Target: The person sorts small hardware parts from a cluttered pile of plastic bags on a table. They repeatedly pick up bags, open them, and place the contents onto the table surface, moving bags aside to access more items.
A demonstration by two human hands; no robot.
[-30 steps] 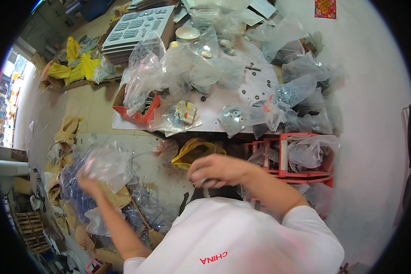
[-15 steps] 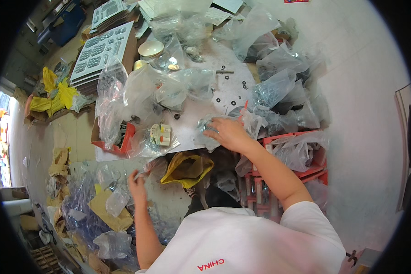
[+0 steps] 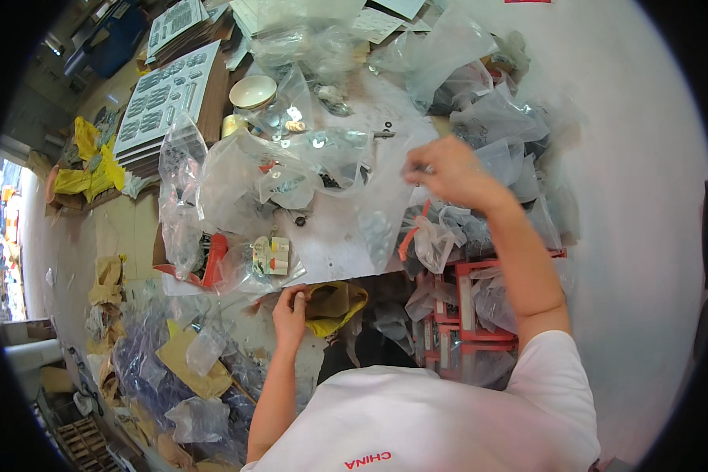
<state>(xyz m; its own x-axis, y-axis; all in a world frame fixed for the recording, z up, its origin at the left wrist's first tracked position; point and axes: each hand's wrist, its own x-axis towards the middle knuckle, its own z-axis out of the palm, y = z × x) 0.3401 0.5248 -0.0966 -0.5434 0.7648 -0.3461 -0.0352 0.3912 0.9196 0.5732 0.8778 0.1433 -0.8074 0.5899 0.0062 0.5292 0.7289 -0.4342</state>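
My right hand is raised over the right part of the white worktop, its fingers closed on the upper end of a clear plastic bag. Small greyish parts show through the bag's lower end, close to the worktop's front edge. My left hand is lower, at that front edge, with its fingers curled together. What they pinch, if anything, is too small to make out. Right beside these fingers, below the edge, is an open yellow bag.
Clear bags of parts crowd the worktop's right side. A white bowl and stacked cards of moulded parts stand at the far left. Red boxes are below right. Plastic and cardboard scraps litter the floor at left.
My right hand has moved up and to the right, drawing the clear bag's top upward. My left hand has come rightward, to the yellow bag's rim. The whole view has shifted slightly.
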